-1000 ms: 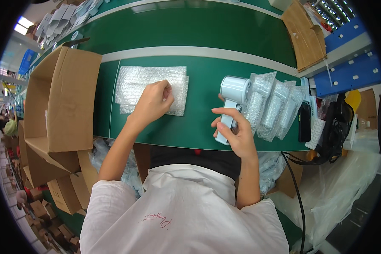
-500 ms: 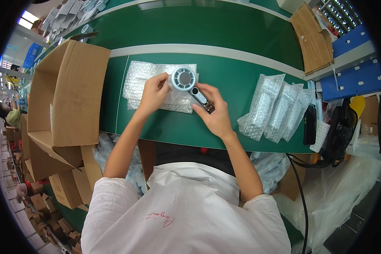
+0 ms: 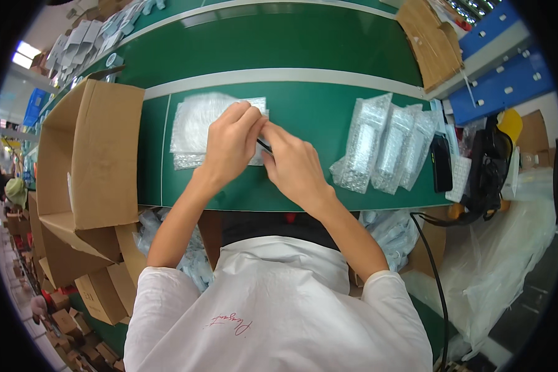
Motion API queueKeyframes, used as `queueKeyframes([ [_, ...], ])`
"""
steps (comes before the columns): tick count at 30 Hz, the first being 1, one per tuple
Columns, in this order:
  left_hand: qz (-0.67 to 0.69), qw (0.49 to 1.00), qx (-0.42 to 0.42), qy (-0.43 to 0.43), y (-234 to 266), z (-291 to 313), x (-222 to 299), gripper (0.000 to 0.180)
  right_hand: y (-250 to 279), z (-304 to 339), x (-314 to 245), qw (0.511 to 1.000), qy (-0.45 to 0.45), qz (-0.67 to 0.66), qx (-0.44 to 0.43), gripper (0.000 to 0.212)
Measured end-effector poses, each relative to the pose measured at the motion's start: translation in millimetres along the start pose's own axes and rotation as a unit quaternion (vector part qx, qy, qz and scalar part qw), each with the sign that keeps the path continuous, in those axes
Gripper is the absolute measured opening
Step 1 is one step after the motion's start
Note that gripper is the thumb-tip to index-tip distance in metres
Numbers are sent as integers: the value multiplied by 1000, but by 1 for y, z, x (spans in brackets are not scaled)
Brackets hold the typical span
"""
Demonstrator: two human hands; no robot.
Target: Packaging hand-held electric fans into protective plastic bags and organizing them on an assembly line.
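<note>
My left hand [image 3: 232,146] and my right hand [image 3: 296,166] meet above the green table, fingers closed together round a handheld fan. Only a thin dark strip of the fan's handle [image 3: 265,146] shows between them; its round head is hidden by the hands. Beneath lies a stack of clear bubble-wrap bags [image 3: 189,127], partly covered by my left hand. The upper edge of this stack is blurred. On the right of the table, several filled bubble-wrap bags [image 3: 361,142] lie side by side, apart from my hands.
An open cardboard box [image 3: 108,149] stands at the table's left. A black phone-like slab [image 3: 441,162] and a black bag [image 3: 485,167] sit at the right edge. Behind runs a green belt [image 3: 279,43] with a pale rail [image 3: 279,75]. A black cable [image 3: 437,273] hangs at the right.
The fan, its pale round head and handle in plain sight before, is now mostly hidden. My hands have come together, the left turned over it. The view has shifted slightly.
</note>
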State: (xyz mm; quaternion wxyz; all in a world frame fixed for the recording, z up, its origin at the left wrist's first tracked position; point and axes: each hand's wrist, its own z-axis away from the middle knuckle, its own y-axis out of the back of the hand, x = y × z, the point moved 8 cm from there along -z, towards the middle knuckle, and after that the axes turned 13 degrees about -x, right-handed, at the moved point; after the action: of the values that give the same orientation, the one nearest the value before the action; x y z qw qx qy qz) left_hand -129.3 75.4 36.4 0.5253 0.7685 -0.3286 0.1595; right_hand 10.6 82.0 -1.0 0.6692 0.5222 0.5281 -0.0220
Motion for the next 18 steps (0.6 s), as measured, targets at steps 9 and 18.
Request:
queueKeyframes([
  [9, -2, 987, -26, -161, -36, -9, 70, 11, 18, 40, 75, 583, 30, -812, 2, 48],
  [18, 160, 981, -25, -112, -46, -91, 85, 7, 81, 83, 15, 823, 3, -567, 41, 59],
])
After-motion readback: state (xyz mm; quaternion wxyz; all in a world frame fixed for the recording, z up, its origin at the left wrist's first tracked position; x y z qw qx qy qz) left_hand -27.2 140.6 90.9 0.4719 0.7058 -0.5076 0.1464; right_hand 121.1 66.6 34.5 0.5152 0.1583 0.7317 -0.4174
